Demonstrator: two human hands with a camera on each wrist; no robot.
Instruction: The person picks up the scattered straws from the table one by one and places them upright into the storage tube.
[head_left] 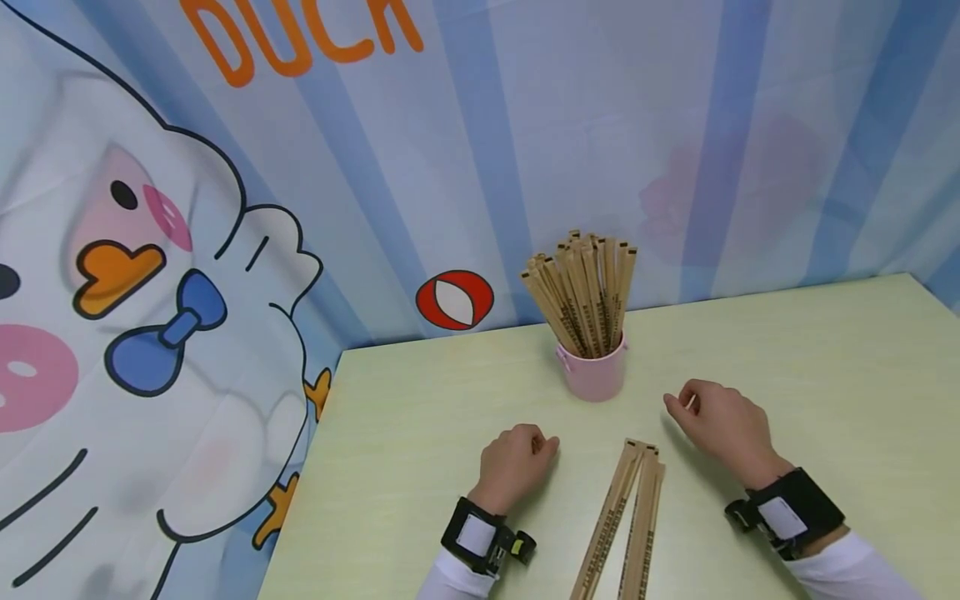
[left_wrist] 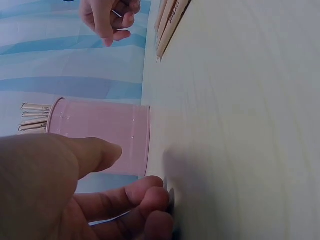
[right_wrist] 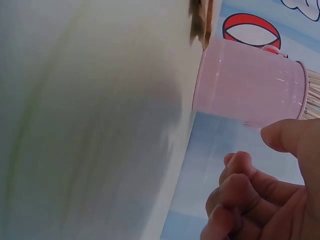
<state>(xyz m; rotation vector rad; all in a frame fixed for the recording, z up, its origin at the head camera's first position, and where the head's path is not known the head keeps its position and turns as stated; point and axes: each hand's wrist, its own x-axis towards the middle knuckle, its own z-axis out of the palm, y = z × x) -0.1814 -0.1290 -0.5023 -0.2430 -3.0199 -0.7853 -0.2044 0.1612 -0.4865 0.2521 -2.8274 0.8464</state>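
Note:
My left hand (head_left: pixel 513 468) is low over the table, left of a few brown paper-wrapped chopsticks (head_left: pixel 641 521). These lie fanned in two groups, far ends close together. To their right is my right hand (head_left: pixel 723 429). In the left wrist view, the left thumb (left_wrist: pixel 100 155) stands apart from loosely curled fingers with nothing between them. The right fingers (right_wrist: pixel 240 185) are likewise loosely bent and hold nothing in the right wrist view. Beyond both hands stands a pink bucket (head_left: pixel 596 379), upright and packed with many more paper-wrapped chopsticks (head_left: pixel 581 292).
The pale wooden table (head_left: pixel 825 367) meets a blue striped cloth backdrop (head_left: pixel 592 125) just behind the bucket. A printed duck (head_left: pixel 247 433) covers the cloth on the left. Each wrist wears a black strap (head_left: pixel 802 512) with a small camera.

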